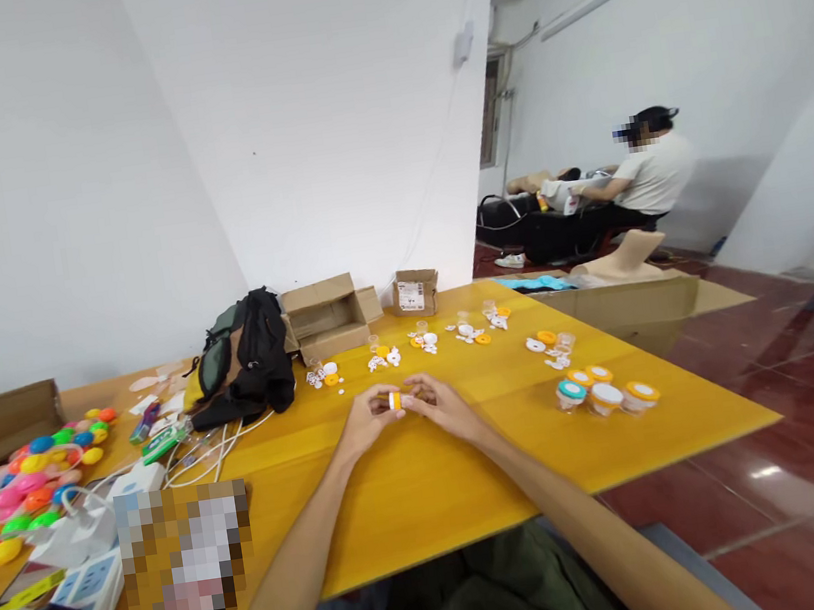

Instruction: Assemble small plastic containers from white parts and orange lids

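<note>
Holding a small orange-and-white lid [395,400] between left hand [369,419] and right hand [442,409], just above the middle of the yellow table [435,503]. Gripping at the left side with curled left thumb and fingers; pinching at the right side with right thumb and fingers, partly hidden from view. Cannot tell of any cup joined on behind the right fingers. Judged light and stiff, probably plastic, smooth enough to slip a little under dry fingertips. Unlikely to shatter; possibly liable to crack under a hard squeeze. Best taken by the orange rim, thumb opposite fingertips, rather than by the flat white face. Noted on the far side: small piles with white pieces [393,357], orange rings [483,339] and clear cups [565,343]. To the right, standing close together: lidded jars [607,402], mostly orange-rimmed, plus one teal-lidded [570,390]. Farther left: black bag [267,350] beside an open cardboard box [333,344]; at far left, coloured balls [24,490].
</note>
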`<control>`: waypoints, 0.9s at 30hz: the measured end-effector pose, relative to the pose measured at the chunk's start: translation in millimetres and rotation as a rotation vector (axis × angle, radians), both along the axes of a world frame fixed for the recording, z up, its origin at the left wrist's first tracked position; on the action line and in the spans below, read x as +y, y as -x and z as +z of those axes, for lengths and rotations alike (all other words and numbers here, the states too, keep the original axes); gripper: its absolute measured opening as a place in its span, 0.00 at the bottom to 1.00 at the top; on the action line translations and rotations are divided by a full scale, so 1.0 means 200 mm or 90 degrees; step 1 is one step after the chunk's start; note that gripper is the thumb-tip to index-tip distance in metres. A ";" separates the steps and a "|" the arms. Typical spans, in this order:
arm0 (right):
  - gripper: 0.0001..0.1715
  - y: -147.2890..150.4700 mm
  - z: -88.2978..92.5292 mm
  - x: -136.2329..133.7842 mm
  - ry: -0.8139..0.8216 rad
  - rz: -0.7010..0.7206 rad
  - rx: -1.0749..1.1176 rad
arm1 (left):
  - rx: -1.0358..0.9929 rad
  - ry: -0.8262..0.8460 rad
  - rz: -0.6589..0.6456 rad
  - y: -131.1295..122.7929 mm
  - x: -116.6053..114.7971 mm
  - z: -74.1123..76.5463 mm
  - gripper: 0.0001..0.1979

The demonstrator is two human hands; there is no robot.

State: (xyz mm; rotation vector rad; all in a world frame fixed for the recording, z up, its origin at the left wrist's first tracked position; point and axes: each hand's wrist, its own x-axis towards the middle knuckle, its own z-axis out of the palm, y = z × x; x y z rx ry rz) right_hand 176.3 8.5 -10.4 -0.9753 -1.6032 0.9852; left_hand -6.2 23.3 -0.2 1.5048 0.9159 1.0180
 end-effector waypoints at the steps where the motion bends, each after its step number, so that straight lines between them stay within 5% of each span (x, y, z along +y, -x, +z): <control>1: 0.25 0.00 0.00 0.00 0.010 0.000 -0.001 | -0.001 0.000 0.000 0.00 0.00 0.00 0.21; 10: 0.30 0.00 -0.02 0.01 0.021 0.012 0.025 | 0.003 -0.002 0.000 0.00 -0.01 0.01 0.22; 27: 0.23 -0.01 0.01 0.00 -0.028 0.013 -0.037 | -0.025 -0.026 0.014 0.00 -0.03 0.03 0.24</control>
